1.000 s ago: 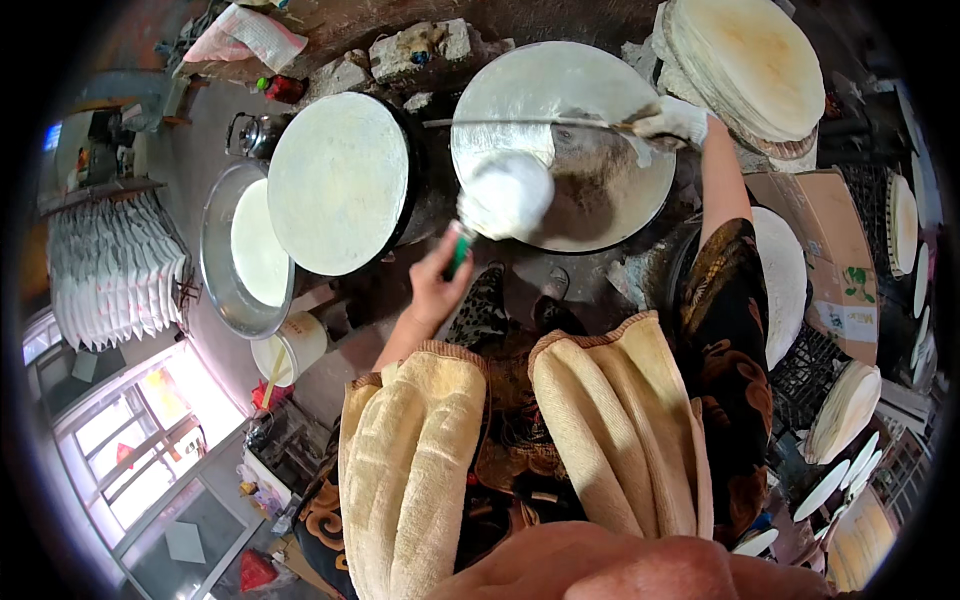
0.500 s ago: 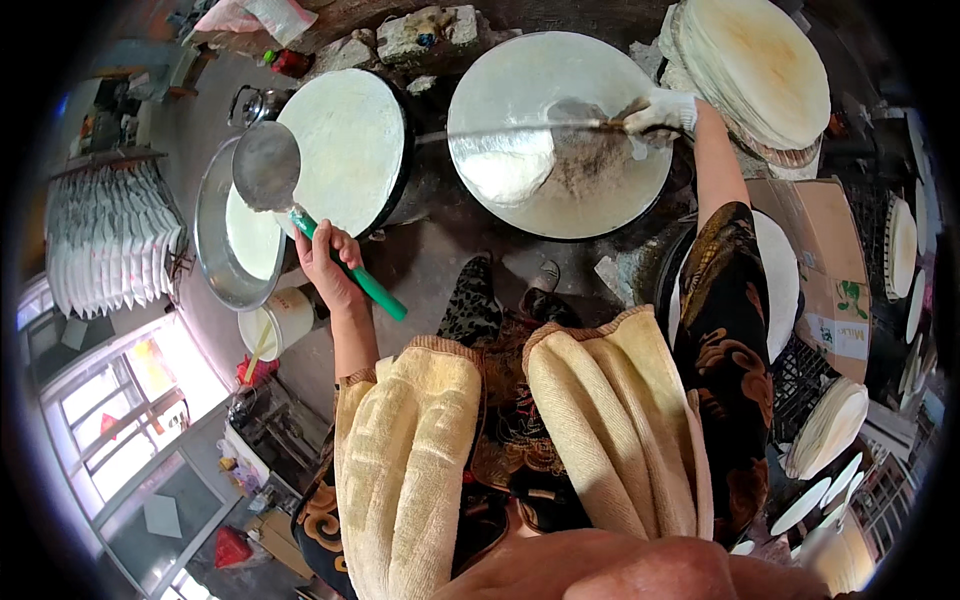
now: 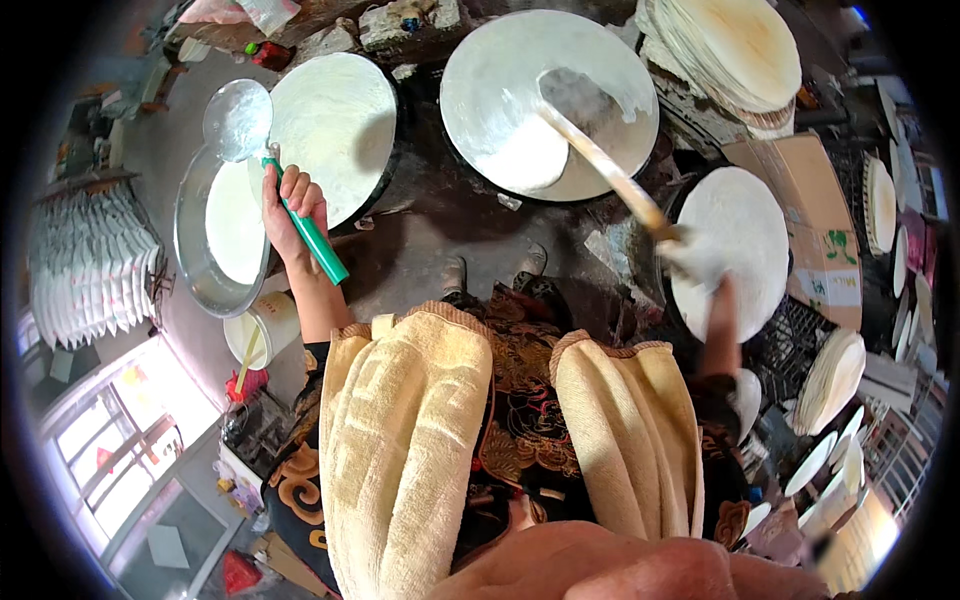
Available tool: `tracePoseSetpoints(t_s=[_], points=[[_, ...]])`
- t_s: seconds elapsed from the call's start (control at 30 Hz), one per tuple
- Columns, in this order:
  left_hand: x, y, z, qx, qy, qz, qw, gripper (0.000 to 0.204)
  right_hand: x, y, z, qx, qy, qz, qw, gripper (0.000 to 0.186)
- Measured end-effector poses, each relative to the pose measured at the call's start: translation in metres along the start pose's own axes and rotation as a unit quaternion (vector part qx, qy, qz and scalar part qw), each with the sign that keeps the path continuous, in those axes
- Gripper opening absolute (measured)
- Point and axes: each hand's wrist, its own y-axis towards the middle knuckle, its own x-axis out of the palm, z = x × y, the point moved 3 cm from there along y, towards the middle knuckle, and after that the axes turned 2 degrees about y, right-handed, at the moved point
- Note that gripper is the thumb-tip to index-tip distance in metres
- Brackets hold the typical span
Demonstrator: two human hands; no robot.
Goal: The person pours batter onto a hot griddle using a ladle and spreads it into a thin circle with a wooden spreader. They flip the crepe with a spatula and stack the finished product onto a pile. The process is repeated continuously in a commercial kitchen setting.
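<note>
My left hand (image 3: 296,205) grips the green handle of a round metal ladle (image 3: 237,120), which is raised over the rim of a steel basin (image 3: 192,271) of white batter and beside the left round griddle (image 3: 330,115), covered in white batter. My gloved right hand (image 3: 701,258), blurred, is closed on a long pale wooden-looking tool (image 3: 610,170). The tool reaches diagonally across the middle griddle (image 3: 545,50), which carries a white patch and a greyer area. My right hand is over a smaller round white surface (image 3: 740,215) at the right; whether it touches it I cannot tell.
Stacked round flatbreads (image 3: 740,55) lie at the back right, with cardboard (image 3: 819,230) and black crates (image 3: 795,352) below. A white bucket (image 3: 247,338) stands at the left, hanging white sheets (image 3: 92,272) beyond it. Rubble blocks (image 3: 410,25) and a red bottle (image 3: 270,56) are behind the griddles.
My left hand has carried the ladle from over the middle griddle leftward to the basin. My right hand has moved down and toward me from the middle griddle, swinging the long tool diagonal.
</note>
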Motion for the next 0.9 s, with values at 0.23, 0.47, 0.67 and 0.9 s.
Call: tracePoseSetpoints(t_s=[0.23,0.47,0.67,0.9], points=[[0.010,0.012,-0.019,-0.137,-0.037,-0.053,0.988,0.032,0.258,0.071,-0.073,-0.107,0.192,0.127,0.967,0.026],[0.004,-0.022,0.037,-0.102,0.018,-0.071,0.992,0.021,0.236,0.014,-0.073,0.061,-0.118,0.325,0.936,0.033],[0.007,-0.034,0.053,-0.087,0.055,-0.089,0.991,0.014,0.207,0.005,-0.053,-0.012,-0.057,0.416,0.907,0.034],[0.018,-0.030,0.026,-0.154,0.048,-0.113,0.980,0.021,0.241,0.030,-0.105,-0.042,-0.027,0.330,0.943,0.037]])
